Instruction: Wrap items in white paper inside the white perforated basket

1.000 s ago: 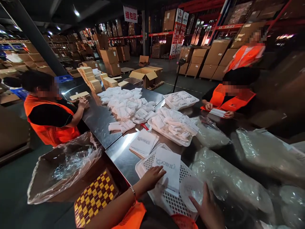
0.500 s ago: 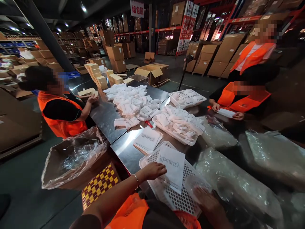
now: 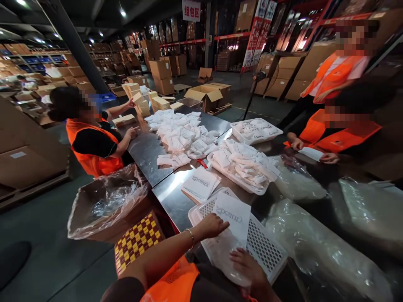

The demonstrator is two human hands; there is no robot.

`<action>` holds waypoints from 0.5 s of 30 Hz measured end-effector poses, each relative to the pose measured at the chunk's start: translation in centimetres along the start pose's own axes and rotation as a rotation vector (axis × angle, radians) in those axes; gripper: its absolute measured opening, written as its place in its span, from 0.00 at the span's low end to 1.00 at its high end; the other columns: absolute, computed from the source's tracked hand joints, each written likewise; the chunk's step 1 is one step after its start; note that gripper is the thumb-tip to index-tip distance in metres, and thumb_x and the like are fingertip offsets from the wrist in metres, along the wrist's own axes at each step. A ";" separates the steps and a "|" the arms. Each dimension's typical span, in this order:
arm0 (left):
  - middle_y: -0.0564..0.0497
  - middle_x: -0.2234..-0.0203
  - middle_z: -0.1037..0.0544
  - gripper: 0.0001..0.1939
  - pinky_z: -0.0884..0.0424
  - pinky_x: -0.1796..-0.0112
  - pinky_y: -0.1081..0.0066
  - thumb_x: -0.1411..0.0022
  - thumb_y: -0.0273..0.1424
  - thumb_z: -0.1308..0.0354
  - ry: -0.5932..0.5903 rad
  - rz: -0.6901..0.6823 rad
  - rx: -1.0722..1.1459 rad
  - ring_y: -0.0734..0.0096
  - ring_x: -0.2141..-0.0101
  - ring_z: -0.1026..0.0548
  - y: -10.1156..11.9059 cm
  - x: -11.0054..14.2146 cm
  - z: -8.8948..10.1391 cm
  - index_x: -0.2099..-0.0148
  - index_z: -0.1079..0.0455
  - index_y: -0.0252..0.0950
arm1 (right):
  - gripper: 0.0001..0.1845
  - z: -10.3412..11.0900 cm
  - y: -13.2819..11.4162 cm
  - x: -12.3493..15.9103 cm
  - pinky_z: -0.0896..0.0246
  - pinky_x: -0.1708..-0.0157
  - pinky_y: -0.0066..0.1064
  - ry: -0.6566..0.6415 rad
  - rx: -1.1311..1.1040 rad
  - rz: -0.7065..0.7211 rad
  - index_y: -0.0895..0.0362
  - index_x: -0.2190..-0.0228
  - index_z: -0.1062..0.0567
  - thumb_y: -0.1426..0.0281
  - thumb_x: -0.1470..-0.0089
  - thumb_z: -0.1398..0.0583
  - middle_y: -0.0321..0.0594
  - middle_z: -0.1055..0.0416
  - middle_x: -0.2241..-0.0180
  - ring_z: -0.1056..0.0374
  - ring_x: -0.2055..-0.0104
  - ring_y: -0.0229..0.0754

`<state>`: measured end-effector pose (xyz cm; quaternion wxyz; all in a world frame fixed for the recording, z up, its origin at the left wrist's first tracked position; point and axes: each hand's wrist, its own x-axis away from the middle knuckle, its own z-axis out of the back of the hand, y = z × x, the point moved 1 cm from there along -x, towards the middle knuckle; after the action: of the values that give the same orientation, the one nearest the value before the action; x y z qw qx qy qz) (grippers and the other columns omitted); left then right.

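Observation:
A white perforated plastic basket [image 3: 266, 247] sits before me with a flat white printed bag [image 3: 236, 216] lying over it. My left hand [image 3: 211, 226] is at the left edge of the printed bag, fingers curled and pointing right; whatever they pinch is hidden. A clear plastic bag [image 3: 220, 253] lies across the lower part of the basket, below my left hand. My right hand [image 3: 247, 265] grips its right side, fingers over the film and thumb out of sight. More printed white bags [image 3: 200, 184] lie stacked just beyond the basket.
Wrapped white packets [image 3: 185, 132] are heaped on the metal table [image 3: 143, 155]; another basket [image 3: 262, 191] holds more. Large clear plastic sacks [image 3: 324, 247] lie right. A lined carton [image 3: 78, 222] and checkered stool [image 3: 138, 241] stand left. Co-workers [image 3: 94, 147] [image 3: 343, 130] sit at both sides.
My right hand has moved left with the clear plastic bag, from the basket's right side to beneath my left hand. The left co-worker's hands have moved apart, one reaching towards the stacked small boxes.

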<state>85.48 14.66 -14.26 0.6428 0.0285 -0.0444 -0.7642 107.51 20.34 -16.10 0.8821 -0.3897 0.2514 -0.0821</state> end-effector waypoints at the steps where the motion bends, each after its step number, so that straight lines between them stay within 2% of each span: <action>1: 0.48 0.68 0.23 0.08 0.34 0.69 0.68 0.33 0.28 0.48 -0.013 0.003 0.022 0.65 0.70 0.26 -0.2 0.1 0.3 0.53 0.34 0.33 | 0.23 -0.4 -0.4 -0.4 0.36 0.44 0.44 0.006 -0.022 0.048 0.47 0.67 0.22 0.52 0.39 0.52 0.35 0.21 0.63 0.26 0.55 0.43; 4: 0.49 0.64 0.23 0.07 0.36 0.69 0.70 0.31 0.28 0.51 -0.008 -0.057 0.038 0.68 0.69 0.27 -0.7 0.4 0.7 0.55 0.32 0.34 | 0.22 -0.3 -0.5 -1.8 0.35 0.46 0.42 -0.035 -0.045 0.213 0.48 0.60 0.22 0.55 0.37 0.53 0.37 0.22 0.60 0.26 0.54 0.43; 7: 0.48 0.63 0.23 0.13 0.36 0.63 0.69 0.28 0.29 0.55 0.062 -0.138 0.016 0.68 0.64 0.27 -1.0 0.5 0.8 0.60 0.30 0.34 | 0.19 1.1 0.4 -3.0 0.33 0.47 0.39 -0.128 -0.007 0.283 0.48 0.58 0.22 0.59 0.38 0.50 0.37 0.22 0.57 0.27 0.53 0.43; 9: 0.47 0.63 0.23 0.15 0.37 0.61 0.67 0.27 0.30 0.56 0.104 -0.138 -0.003 0.67 0.62 0.28 -1.0 0.7 0.8 0.60 0.29 0.34 | 0.17 1.8 1.2 -3.3 0.33 0.47 0.39 -0.192 0.042 0.306 0.48 0.55 0.23 0.58 0.40 0.46 0.38 0.23 0.55 0.28 0.51 0.44; 12: 0.47 0.57 0.23 0.17 0.38 0.62 0.66 0.26 0.31 0.59 0.163 -0.107 -0.004 0.67 0.60 0.29 -0.6 1.0 1.2 0.54 0.29 0.34 | 0.16 2.0 1.7 -3.5 0.32 0.47 0.41 -0.260 0.118 0.343 0.49 0.53 0.24 0.59 0.40 0.44 0.39 0.24 0.53 0.29 0.49 0.45; 15: 0.48 0.49 0.26 0.19 0.37 0.66 0.68 0.25 0.32 0.62 0.201 -0.087 0.049 0.68 0.59 0.29 0.1 1.4 2.1 0.48 0.30 0.36 | 0.16 1.8 1.5 -3.7 0.33 0.46 0.40 -0.218 0.191 0.353 0.51 0.57 0.22 0.68 0.37 0.49 0.39 0.24 0.54 0.29 0.49 0.42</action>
<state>85.15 13.30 -12.14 0.6093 0.1226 0.0026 -0.7834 105.20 23.76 -14.75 0.9377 -0.2610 0.2098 0.0927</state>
